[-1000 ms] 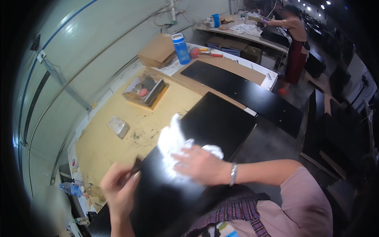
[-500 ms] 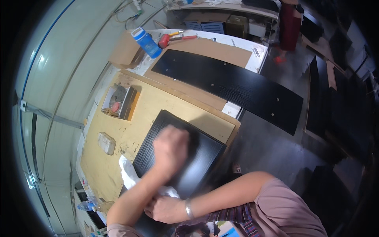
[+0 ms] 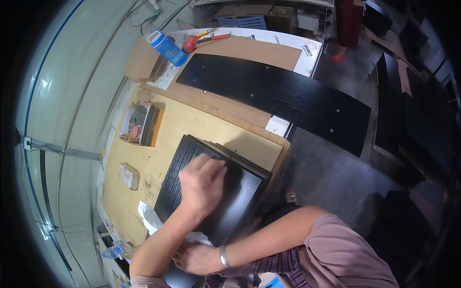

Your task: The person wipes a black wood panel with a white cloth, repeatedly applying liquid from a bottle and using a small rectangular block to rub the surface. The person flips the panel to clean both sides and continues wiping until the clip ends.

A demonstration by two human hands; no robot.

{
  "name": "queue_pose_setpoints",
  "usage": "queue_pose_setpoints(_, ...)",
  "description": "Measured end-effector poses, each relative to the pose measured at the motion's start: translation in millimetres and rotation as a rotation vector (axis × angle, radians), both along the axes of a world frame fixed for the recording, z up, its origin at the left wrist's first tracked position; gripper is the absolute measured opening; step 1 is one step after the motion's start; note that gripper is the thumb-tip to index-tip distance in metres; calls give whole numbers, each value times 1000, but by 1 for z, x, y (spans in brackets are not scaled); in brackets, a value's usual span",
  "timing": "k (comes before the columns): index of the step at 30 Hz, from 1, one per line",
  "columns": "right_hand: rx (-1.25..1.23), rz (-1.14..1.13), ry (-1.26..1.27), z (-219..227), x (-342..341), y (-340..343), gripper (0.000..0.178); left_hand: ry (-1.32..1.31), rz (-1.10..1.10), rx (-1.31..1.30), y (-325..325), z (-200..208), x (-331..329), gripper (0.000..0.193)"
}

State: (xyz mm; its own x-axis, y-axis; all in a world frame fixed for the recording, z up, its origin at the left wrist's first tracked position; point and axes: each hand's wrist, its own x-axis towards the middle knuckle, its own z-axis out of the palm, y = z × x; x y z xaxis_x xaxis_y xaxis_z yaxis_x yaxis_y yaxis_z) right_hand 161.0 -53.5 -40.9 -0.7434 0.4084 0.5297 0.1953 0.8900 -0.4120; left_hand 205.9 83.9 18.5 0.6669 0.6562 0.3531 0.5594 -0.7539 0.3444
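A stack of black wood-grain boards (image 3: 165, 192) lies at the near side of the yellowish worktable, its layered edges showing at the far side. Above the top board, my left hand (image 3: 201, 185) is closed with the fingers curled in; whatever it pinches is too small or hidden to name. My right hand (image 3: 194, 258), below a silver bracelet, is curled at the near part of the stack. Its fingers close on a crumpled white cloth (image 3: 150, 218) that passes beneath my left forearm, which partly hides it.
A long black board (image 3: 278, 96) with small metal fittings lies on cardboard beyond, overhanging the table's right edge. Nearby are a blue bottle (image 3: 168, 49), a red mallet (image 3: 190, 44), a small open box (image 3: 139, 125) and a wrapped block (image 3: 128, 176). A person in dark red (image 3: 349, 24) stands behind.
My left hand, blurred before, now shows sharply over the board, still closed. More layered edges of the stack show at its far side. The whole view has shifted slightly.
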Motion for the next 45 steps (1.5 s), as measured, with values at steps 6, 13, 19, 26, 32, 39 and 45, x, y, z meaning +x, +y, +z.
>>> queue_pose_setpoints(6,-637,-57,419,-12,-29,-14,31,7,-137,-82,-27,4,7,15)
queue_pose_setpoints(13,-777,192,218,2,-3,5,44,-3,-120,-47,-39,9,15,11)
queue_pose_setpoints(19,-372,-349,238,-59,-77,-28,56,168,-314,-182,-65,19,31,20)
queue_pose_setpoints(26,-373,-135,363,-22,-20,-13,29,-187,143,-241,-85,76,-67,23)
queue_pose_setpoints(32,74,8,-80,32,29,13,40,-548,751,-83,-197,85,-174,7)
queue_pose_setpoints(39,132,35,-253,46,27,3,62,-967,1424,412,-375,61,-268,10)
queue_pose_setpoints(45,203,-33,-348,47,13,-11,55,-1269,1592,718,-475,28,-351,15)
